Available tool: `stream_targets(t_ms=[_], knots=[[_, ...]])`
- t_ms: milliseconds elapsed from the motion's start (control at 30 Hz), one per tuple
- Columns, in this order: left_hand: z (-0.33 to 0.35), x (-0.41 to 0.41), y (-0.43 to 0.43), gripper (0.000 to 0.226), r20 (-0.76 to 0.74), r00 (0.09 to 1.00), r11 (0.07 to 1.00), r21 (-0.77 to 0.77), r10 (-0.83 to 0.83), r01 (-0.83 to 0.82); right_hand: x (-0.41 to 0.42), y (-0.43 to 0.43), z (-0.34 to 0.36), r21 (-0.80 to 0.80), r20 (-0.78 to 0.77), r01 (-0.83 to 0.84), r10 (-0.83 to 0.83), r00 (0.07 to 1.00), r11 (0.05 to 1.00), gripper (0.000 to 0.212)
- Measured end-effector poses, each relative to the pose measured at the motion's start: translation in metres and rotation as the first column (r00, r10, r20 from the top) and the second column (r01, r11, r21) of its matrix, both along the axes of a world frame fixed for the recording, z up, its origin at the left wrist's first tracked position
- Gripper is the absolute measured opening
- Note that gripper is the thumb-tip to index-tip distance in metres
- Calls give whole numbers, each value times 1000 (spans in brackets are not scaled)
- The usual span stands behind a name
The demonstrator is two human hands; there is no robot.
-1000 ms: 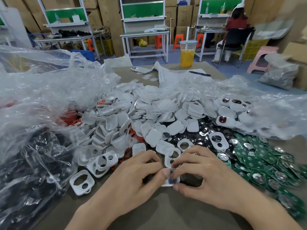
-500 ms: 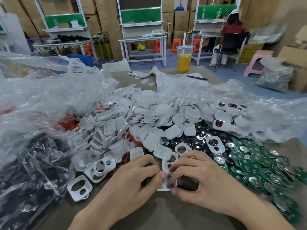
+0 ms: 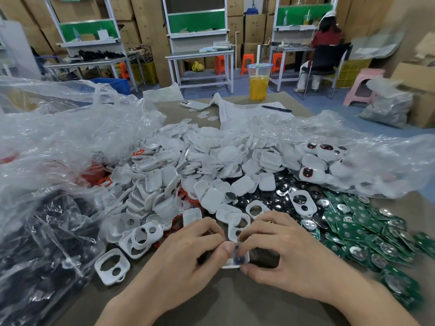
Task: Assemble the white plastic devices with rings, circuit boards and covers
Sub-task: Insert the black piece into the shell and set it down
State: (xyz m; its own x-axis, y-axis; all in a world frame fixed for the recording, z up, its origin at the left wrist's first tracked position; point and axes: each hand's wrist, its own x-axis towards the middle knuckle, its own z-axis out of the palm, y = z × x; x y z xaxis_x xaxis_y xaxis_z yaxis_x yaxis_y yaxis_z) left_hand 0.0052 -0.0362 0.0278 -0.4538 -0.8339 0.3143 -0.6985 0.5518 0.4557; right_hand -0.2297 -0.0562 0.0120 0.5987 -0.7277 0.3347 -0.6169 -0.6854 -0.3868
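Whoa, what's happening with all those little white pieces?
A person is putting together small white plastic devices. The left hand and the right hand both pinch one white casing with a dark round part in it, at the near side of the brown table. A heap of white covers lies behind, and green circuit boards lie to the right.

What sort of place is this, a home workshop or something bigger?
Most likely a small factory assembly floor. The table is heaped with white plastic shells and green circuit boards, workbenches stand in rows before stacked cardboard boxes, and another person sits working at one.
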Motion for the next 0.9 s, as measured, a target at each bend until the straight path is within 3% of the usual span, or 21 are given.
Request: stream_targets(t_ms=[400,533,667,800,900], knots=[[-3,0,0,40,-45,999,1000,3,-4,4,1,0,0,-6,17,7,-7,1000,1000,18],[-3,2,-1,43,-114,992,998,-25,50,-53,0,1,0,-25,21,6,-6,1000,1000,19],[-4,4,-5,38,-184,974,984,-89,134,-152,-1,1,0,-1,19,32,-32,999,999,35],[-7,6,-9,40,-198,954,959,-130,224,-252,-4,-3,5,-85,105,166,-157,982,982,30],[-8,6,-11,38,-173,945,941,-149,277,-303,-9,-9,6,-227,233,393,-342,910,891,22]])
